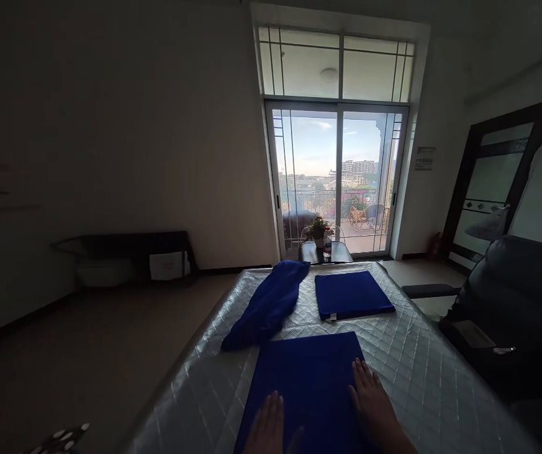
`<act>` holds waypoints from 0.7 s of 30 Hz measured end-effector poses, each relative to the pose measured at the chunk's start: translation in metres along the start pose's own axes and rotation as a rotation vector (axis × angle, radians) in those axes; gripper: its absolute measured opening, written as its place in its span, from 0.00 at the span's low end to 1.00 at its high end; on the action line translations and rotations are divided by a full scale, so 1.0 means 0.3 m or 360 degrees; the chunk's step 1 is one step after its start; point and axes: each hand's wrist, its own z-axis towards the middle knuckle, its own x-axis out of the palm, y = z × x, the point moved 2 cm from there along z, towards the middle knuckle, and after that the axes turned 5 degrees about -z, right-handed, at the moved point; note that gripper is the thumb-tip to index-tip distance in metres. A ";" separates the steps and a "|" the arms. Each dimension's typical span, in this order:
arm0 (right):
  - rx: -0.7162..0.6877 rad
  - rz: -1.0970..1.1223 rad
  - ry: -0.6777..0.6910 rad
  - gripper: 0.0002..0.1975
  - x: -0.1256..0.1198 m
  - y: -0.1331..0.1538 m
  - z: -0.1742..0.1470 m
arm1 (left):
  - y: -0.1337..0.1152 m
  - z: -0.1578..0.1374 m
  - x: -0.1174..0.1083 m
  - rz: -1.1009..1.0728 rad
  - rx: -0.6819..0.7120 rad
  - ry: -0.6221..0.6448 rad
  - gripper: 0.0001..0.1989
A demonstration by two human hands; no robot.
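A blue cloth (312,378) lies spread flat on the quilted silver table cover (407,353), close in front of me. My left hand (268,425) rests flat on its lower left part, fingers stretched forward. On the cloth's right edge lies my right hand (372,397), fingers extended and thumb apart. Farther off, a neatly folded blue cloth (353,295) with a small white tag sits at the right. A loosely bunched blue cloth (271,306) lies to the left, its near end beside the spread cloth's far corner.
Beyond the far edge stands a small dark table (341,253) with a potted plant (318,230) and a bottle (327,243). A black armchair (517,302) is at the right. A low dark bench (133,252) stands by the left wall. Sliding glass doors (308,176) face me.
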 end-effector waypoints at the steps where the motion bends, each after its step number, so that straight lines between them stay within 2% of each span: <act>1: -0.0001 0.0008 -0.0011 0.31 0.005 -0.004 0.000 | -0.050 0.052 -0.005 -0.0087 0.0069 0.0115 0.40; 4: -0.0011 0.0009 -0.0043 0.30 0.015 -0.014 0.002 | -0.247 0.216 -0.024 -0.0336 0.0215 0.0369 0.35; 7: -0.0079 -0.0018 -0.0039 0.28 0.020 -0.018 0.004 | -0.422 0.334 -0.031 -0.0545 0.0341 0.0439 0.33; 10: -0.0078 -0.0039 0.0000 0.29 0.012 -0.017 0.004 | -0.486 0.376 -0.015 -0.0618 0.0344 0.0479 0.33; 12: -0.0040 -0.0021 0.0032 0.30 0.002 -0.016 0.004 | -0.466 0.376 0.000 -0.0606 0.0265 0.0489 0.33; 14: -0.0023 0.0017 0.0051 0.30 -0.008 -0.015 0.003 | -0.413 0.366 0.008 -0.0562 0.0182 0.0489 0.33; 19: 0.0020 0.0100 0.0028 0.31 -0.022 -0.010 -0.002 | -0.200 0.327 -0.019 -0.0358 -0.0067 0.0502 0.31; 21: 0.0018 0.0108 0.0039 0.31 -0.023 -0.008 -0.004 | -0.103 0.305 -0.040 -0.0249 -0.0160 0.0438 0.30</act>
